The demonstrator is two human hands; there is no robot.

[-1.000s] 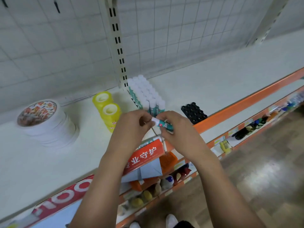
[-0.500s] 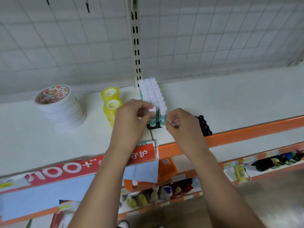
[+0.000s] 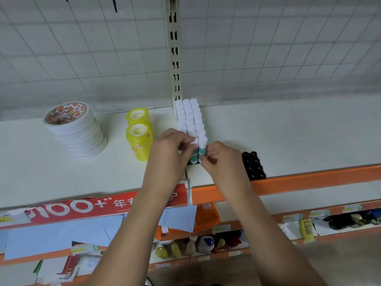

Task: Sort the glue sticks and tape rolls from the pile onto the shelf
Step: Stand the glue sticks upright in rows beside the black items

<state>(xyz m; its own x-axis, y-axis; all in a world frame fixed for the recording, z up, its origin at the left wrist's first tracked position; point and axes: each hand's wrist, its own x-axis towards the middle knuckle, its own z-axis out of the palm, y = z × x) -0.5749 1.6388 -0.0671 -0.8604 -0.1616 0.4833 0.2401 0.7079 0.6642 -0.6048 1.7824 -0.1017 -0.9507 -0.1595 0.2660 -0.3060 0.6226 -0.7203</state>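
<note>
Several white-capped glue sticks (image 3: 190, 118) stand in tight rows on the white shelf (image 3: 288, 137), running back to the upright post. My left hand (image 3: 171, 149) pinches the white cap of the front glue stick (image 3: 193, 152), which stands upright with its teal body showing. My right hand (image 3: 218, 159) has curled fingers touching the teal body of the neighbouring front stick (image 3: 202, 148). A stack of white tape rolls (image 3: 76, 131) stands at the left. Two yellow tape rolls (image 3: 139, 139) stand between that stack and the glue sticks.
A black holder with round holes (image 3: 253, 166) sits right of my right hand, near the orange shelf edge (image 3: 309, 180). A red sign (image 3: 82, 207) hangs on the left edge. The lower shelf holds mixed goods (image 3: 195, 244). A wire grid wall (image 3: 268, 48) backs the shelf.
A second ago both hands held one glue stick level in front of the shelf. It now stands upright at the front of the rows, and my view has turned toward the shelf.
</note>
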